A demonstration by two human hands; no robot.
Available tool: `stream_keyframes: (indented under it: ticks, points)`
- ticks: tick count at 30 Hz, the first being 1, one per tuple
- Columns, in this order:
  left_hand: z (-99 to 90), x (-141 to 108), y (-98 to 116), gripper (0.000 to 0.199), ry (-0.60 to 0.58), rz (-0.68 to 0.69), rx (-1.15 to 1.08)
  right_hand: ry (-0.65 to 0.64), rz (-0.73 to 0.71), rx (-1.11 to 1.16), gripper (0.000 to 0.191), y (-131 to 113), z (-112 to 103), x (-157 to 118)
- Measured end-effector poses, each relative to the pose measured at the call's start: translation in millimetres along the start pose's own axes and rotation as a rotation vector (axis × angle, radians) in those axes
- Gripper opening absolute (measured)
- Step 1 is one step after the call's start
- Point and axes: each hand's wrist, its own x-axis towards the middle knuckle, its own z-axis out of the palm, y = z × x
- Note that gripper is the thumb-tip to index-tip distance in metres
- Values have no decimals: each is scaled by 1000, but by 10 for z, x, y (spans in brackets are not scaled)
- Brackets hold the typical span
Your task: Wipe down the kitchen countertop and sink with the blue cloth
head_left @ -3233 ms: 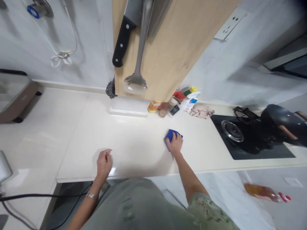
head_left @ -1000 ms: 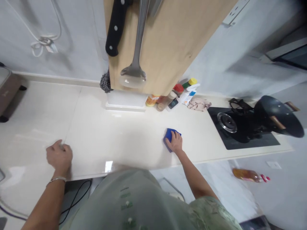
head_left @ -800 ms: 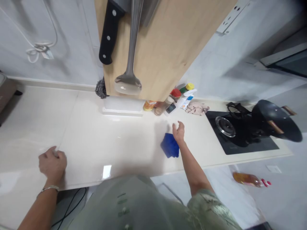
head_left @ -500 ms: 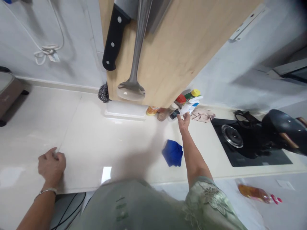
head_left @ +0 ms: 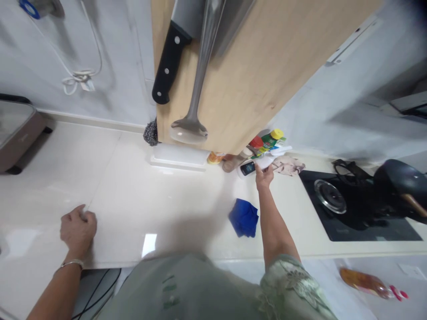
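At the back of the counter, my right hand [head_left: 264, 177] is closed on a white packet [head_left: 267, 161] with a bit of blue on it. A dark-labelled jar [head_left: 247, 168] stands just left of those fingers. Green bottle with a yellow cap [head_left: 271, 138] and a red-capped container [head_left: 256, 142] are behind the packet. My left hand [head_left: 78, 226] rests on the counter at the left, its fingers curled; something small and pale shows between thumb and finger, too unclear to name. A folded blue cloth [head_left: 244, 218] lies left of my right forearm.
A wooden board [head_left: 253, 58] stands close in front, with a knife [head_left: 168, 66] and a steel ladle [head_left: 196, 89] before it. To the right are a beige rag [head_left: 288, 165], a black hob [head_left: 336, 226] and a wok [head_left: 398, 182]. A brown appliance [head_left: 22, 133] sits at the left.
The view has shifted, so most things sit slightly further right. The white packet lies flatter in my right hand, and more of the dark-labelled jar shows. My left hand stays on the counter.
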Motion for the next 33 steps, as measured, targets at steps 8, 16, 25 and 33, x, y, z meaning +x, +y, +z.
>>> stream_keyframes:
  ticks: [8,16,25,33]
  points:
    - [136,-3,-137,45,63,49,-12,-18,60,15,72,-255,-289,-1169]
    - [58,-42,-82,47,-44,16,-176,-397,-38,219,58,-1033,208,-2443]
    - [-234,-809,684,76,-732,601,-949,-869,52,500,43,-2016,651,-3319]
    - [-679,-1183,629,79,-836,599,-1040,-1065,113,620,44,-2266,574,-3522]
